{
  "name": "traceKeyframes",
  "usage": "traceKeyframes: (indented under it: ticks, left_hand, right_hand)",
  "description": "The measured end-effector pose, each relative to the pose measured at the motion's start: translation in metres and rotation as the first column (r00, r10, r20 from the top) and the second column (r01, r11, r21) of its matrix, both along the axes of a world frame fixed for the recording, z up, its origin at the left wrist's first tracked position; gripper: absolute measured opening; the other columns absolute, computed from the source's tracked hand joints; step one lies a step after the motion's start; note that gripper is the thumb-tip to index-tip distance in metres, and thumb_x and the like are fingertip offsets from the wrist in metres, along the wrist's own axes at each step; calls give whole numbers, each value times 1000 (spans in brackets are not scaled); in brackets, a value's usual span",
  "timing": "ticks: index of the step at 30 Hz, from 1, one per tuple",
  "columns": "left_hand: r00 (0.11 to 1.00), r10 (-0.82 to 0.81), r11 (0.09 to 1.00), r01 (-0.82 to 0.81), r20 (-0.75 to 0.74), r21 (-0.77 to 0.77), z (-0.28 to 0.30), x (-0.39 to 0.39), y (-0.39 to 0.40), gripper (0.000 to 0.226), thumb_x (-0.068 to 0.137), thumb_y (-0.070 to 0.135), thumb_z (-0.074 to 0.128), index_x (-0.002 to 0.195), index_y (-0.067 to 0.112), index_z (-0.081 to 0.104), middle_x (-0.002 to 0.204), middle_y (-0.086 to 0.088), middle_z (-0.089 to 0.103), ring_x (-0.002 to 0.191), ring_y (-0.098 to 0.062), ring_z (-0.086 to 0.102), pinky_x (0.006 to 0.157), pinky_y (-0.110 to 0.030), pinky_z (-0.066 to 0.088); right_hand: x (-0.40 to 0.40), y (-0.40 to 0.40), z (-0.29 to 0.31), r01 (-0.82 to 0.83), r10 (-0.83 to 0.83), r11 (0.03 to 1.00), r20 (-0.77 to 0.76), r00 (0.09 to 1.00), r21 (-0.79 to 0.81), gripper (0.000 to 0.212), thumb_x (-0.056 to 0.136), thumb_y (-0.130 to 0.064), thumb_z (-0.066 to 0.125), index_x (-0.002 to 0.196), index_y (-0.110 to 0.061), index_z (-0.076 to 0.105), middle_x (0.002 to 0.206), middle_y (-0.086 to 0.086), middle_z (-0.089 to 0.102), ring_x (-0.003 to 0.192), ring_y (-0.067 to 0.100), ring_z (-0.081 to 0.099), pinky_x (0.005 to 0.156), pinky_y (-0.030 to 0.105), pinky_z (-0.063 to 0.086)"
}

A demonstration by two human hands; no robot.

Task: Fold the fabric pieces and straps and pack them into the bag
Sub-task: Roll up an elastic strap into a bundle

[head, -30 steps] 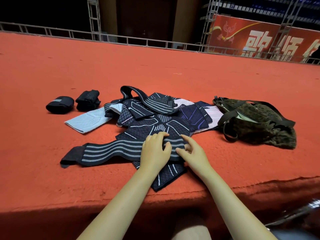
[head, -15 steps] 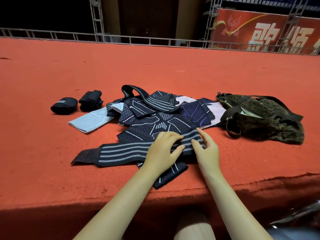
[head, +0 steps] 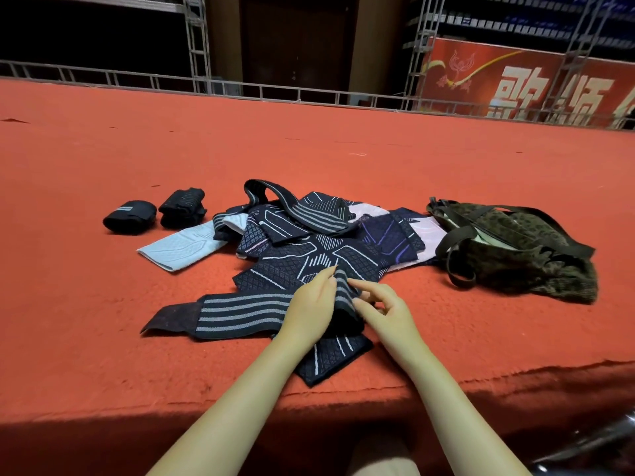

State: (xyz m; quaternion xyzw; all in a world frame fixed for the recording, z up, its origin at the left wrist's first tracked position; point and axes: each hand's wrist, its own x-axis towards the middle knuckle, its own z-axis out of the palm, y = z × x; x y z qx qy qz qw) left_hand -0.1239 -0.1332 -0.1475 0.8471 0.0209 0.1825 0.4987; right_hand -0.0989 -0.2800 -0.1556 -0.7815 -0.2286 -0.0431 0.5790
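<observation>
Red-carpeted stage (head: 103,338) under everything, metal railing (head: 275,92) and a red banner (head: 515,87) along the top of the frame. Centre, lower: striped elastic strap (head: 240,312), dark with grey lines, lay flat leftward, its right end folded up between both hands. Left hand (head: 311,309) pressed against the fold, fingers together and nearly straight; right hand (head: 385,312) beside it, fingers loosely curled and apart, fingertips touching the strap's edge. Beneath and behind: heap of dark patterned fabric pieces (head: 319,252), with a looped strap (head: 292,207) on top. Left of the heap: pale blue sleeve (head: 182,250) lying flat. Further left: two rolled black wraps (head: 154,214) side by side. Right of the heap, touching its pale edge: olive patterned bag (head: 515,252), mouth open, handles slack.
</observation>
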Motion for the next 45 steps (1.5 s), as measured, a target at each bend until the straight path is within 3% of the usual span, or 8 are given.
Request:
traceKeyframes:
  ticks: [3, 9, 16, 21, 32, 36, 42, 45]
  left_hand:
    - [1000, 17, 998, -16, 11, -58, 1, -3, -1, 36, 100, 23, 39, 133, 15, 51, 123, -1, 60, 120, -15, 51, 91, -16, 31]
    - [945, 323, 845, -315, 59, 432, -8, -9, 10, 39, 92, 39, 47, 128, 26, 51, 116, 3, 57, 114, -20, 44, 99, -35, 32]
    - [947, 322, 882, -307, 19, 357, -11, -6, 14, 36, 91, 40, 49, 125, 28, 54, 115, 2, 57, 114, -20, 45, 98, -35, 35]
    - [974, 208, 943, -223, 86, 248, -12, -6, 14, 39, 89, 34, 56, 127, 27, 55, 111, 2, 57, 111, -18, 45, 96, -33, 39]
    - [982, -8, 968, -40, 191, 246, -15, -7, 8, 48, 82, 31, 69, 127, 22, 59, 113, 7, 54, 111, -11, 46, 95, -20, 37]
    - [990, -61, 976, 32, 128, 215, -13, -7, 7, 44, 80, 29, 71, 123, 23, 61, 107, 6, 59, 99, -8, 54, 91, -27, 45]
    - [998, -55, 997, 54, 14, 56, -7, -8, 10, 37, 81, 16, 68, 116, 25, 59, 96, 11, 66, 89, -4, 60, 87, -21, 46]
    - [1000, -7, 989, 7, -2, -145, -2, -8, 11, 35, 93, 19, 52, 127, 26, 50, 91, 6, 68, 89, -11, 63, 88, -26, 47]
  right_hand:
    - [0, 3, -3, 4, 0, 997, 40, 999, -82, 39, 83, -7, 69, 106, -39, 63, 92, -2, 49, 74, -2, 49, 70, 11, 38]
    - [3, 8, -2, 62, -72, 962, -26, 997, -267, 44, 81, -33, 71, 122, -30, 56, 86, -11, 58, 67, 7, 50, 76, 27, 48]
    - [3, 16, 2, 109, -130, 945, -50, 990, -309, 44, 83, -31, 67, 126, -30, 55, 76, -9, 59, 70, 6, 54, 78, 29, 45]
    - [0, 13, -6, 123, -127, 990, -74, 989, -64, 48, 76, -27, 67, 119, -44, 54, 80, -9, 60, 66, 6, 53, 72, 33, 49]
    - [-1, 8, -2, 299, -287, 906, -86, 954, 300, 39, 85, 5, 55, 115, -19, 61, 104, 3, 68, 83, 5, 62, 76, 15, 49]
    - [-2, 6, -4, 306, -311, 907, -30, 950, 288, 36, 84, -1, 61, 113, -22, 64, 108, 0, 68, 98, 15, 64, 86, 28, 51]
    - [-6, 10, 2, 103, -109, 970, 19, 994, 219, 25, 91, -23, 53, 111, -27, 67, 109, -3, 65, 101, -1, 59, 88, 14, 43]
    - [-8, 11, 4, 23, -27, 988, 24, 999, 156, 30, 92, -3, 55, 112, -22, 67, 103, 9, 60, 85, -6, 55, 75, 8, 41]
